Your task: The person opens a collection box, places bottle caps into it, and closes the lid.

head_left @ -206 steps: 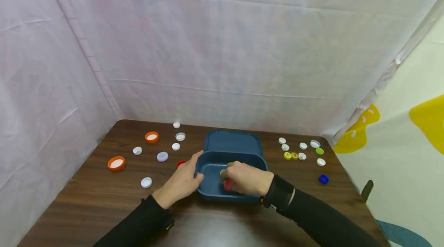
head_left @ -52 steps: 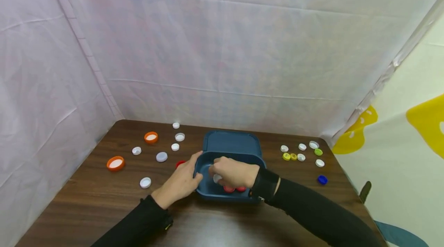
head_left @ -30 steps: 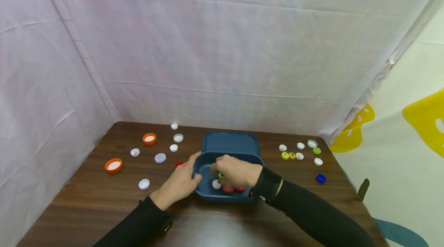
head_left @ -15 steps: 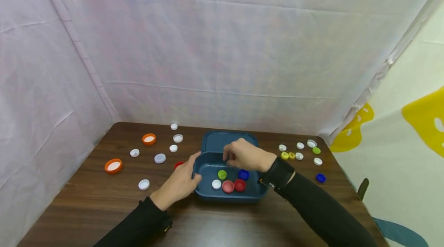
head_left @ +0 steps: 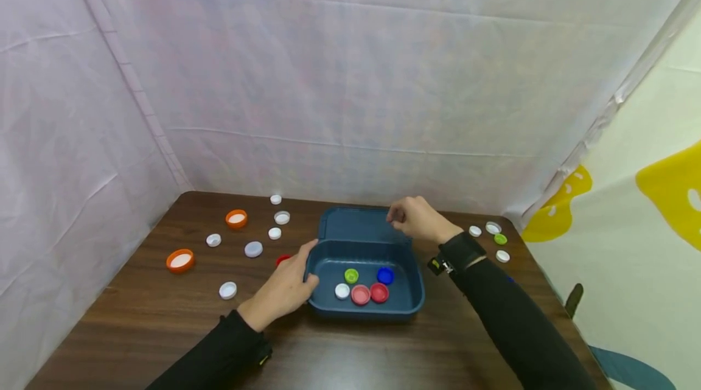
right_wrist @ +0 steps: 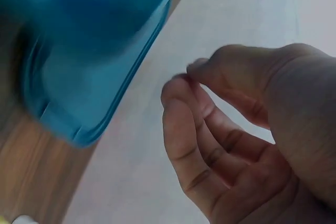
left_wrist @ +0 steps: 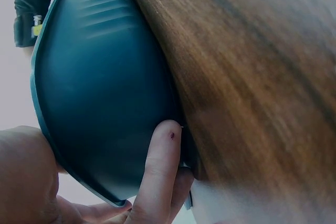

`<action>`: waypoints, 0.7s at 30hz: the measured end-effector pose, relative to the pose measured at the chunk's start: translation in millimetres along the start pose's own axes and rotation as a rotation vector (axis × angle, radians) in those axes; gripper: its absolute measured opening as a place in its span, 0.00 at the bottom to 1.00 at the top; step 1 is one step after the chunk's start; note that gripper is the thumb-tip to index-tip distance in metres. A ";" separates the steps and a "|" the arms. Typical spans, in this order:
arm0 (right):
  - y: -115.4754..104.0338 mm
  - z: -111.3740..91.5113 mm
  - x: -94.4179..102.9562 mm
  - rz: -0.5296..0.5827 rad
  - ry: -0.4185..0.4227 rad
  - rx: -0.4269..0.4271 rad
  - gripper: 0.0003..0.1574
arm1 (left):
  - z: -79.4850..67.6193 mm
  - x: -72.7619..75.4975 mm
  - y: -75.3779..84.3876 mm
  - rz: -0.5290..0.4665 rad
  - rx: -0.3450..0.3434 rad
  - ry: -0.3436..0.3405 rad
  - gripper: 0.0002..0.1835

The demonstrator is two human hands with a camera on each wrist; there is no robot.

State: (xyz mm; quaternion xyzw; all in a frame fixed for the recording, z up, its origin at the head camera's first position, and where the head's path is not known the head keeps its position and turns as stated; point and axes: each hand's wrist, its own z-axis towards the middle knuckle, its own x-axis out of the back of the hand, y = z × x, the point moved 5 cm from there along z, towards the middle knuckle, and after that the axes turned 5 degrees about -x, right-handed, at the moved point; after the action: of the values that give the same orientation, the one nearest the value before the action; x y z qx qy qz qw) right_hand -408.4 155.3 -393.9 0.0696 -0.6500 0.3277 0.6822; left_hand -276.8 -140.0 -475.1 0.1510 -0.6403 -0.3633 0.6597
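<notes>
A dark blue lunch box (head_left: 366, 311) stands on the table, its lid (head_left: 353, 224) folded open at the back. Inside, a green bottle cap (head_left: 351, 275), a blue cap (head_left: 386, 275), a white cap (head_left: 342, 291) and two red caps (head_left: 379, 292) lie apart or side by side. My left hand (head_left: 285, 286) holds the box's left side; in the left wrist view its fingers (left_wrist: 161, 161) press the outer wall (left_wrist: 105, 93). Above the lid's right edge hovers my right hand (head_left: 418, 219), fingers loosely curled, with nothing between thumb and fingertips in the right wrist view.
Left of the box lie several white caps (head_left: 254, 249), two orange-rimmed caps (head_left: 180, 261) and a red cap (head_left: 283, 258) partly behind my left hand. More white caps (head_left: 502, 255) and a green cap (head_left: 500, 238) lie at the right; my right arm covers others there. White sheets (head_left: 350, 73) enclose the table.
A white cap from the right group now lies in the box, and a red cap has been laid there too. My right hand has left the box, moving right and back; the left hand stays.
</notes>
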 end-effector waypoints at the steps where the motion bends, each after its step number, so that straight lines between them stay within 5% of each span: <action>1: 10.3 1.4 0.5 -0.008 0.018 -0.024 0.06 | 0.2 0.6 0.5 0.004 -0.006 0.004 0.43; 10: 93.9 -4.4 -5.0 -0.062 0.064 -0.226 0.16 | -0.8 1.6 1.8 0.008 -0.024 0.009 0.43; 21: 140.2 -25.4 -17.8 -0.087 -0.005 -0.396 0.20 | -0.2 -0.5 0.5 0.011 0.004 0.003 0.42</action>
State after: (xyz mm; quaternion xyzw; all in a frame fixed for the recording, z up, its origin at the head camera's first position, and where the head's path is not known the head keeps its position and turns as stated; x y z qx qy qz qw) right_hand -461.3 270.9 -460.5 -0.0370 -0.6997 0.1637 0.6945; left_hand -276.4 -139.4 -475.1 0.1493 -0.6408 -0.3585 0.6622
